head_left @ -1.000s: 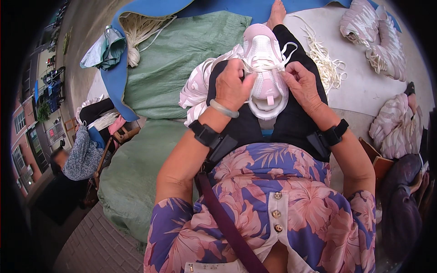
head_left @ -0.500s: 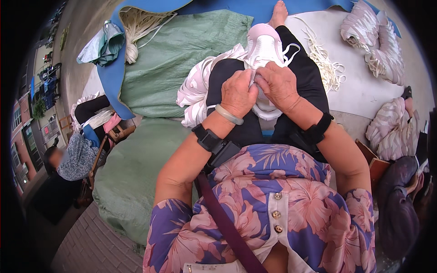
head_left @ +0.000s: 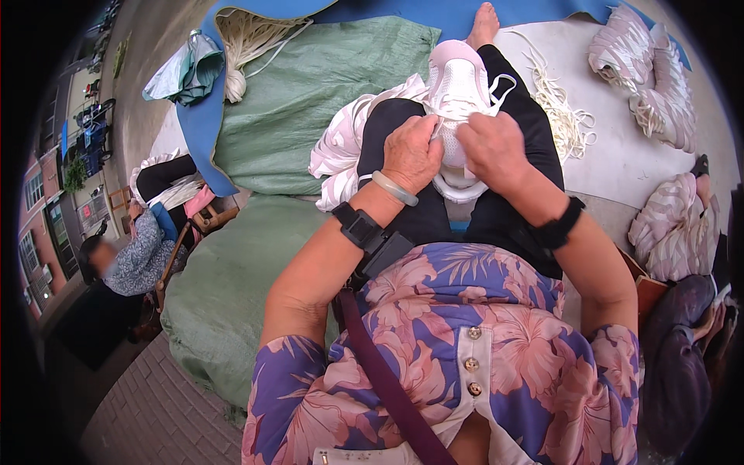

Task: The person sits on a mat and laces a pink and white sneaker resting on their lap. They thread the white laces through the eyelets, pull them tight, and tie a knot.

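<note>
Two bare hands work at one pink-and-white shoe, which lies between the person's thighs over black trousers, its rounded toe pointing away from the body and its padded heel toward it. The left hand is at the shoe's left side, fingers curled inward, thumb and forefinger drawn together beside the lacing opening; I cannot tell whether they pinch a lace or the edge of the upper. The right hand, slightly blurred, lies over the right side with its fingers folded under; their tips are hidden, so what they grasp cannot be told. Between the hands a narrow strip of the shoe's middle shows, while the toe reaches beyond the knuckles and the heel sits nearer the body than the fingers. A white lace loop stands out past the right knuckles, beside the forefoot.

Left of the shoe, a heap of pink-and-white pieces rests against the thigh. Right of the leg, loose cream laces spread over a pale sheet. Green sacking lies farther left.
</note>
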Tool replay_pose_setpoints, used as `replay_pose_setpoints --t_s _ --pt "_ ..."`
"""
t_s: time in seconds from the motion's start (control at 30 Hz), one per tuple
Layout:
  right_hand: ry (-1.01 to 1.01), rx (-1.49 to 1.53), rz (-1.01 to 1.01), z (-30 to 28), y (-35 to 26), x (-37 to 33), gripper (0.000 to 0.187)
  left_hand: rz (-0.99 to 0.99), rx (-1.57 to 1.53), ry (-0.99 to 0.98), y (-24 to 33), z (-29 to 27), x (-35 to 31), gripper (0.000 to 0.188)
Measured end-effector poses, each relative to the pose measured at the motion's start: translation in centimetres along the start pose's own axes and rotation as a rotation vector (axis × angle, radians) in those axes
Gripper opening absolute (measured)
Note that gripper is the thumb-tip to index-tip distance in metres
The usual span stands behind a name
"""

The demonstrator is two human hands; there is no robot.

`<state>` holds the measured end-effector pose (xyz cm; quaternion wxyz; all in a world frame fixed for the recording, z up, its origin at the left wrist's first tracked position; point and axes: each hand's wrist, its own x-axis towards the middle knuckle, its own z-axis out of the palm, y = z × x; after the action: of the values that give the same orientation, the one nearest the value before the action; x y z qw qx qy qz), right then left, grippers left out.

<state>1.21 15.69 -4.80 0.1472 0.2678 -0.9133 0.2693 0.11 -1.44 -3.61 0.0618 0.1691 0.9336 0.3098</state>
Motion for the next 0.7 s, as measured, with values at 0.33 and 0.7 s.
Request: replay_pose_setpoints --t_s 0.33,0.7 --pt "0.038 -0.031 0.609 -10.1 7.2 -20.5 0.007 0.130 -0.111 0.103 -0.4 -0.9 -0.9 0.025" --pt "-0.268 -0.149 0.340 -9.1 6.4 -13.6 0.017 0.284 0.194 0.074 -2.4 -1.7 3.0 0.009"
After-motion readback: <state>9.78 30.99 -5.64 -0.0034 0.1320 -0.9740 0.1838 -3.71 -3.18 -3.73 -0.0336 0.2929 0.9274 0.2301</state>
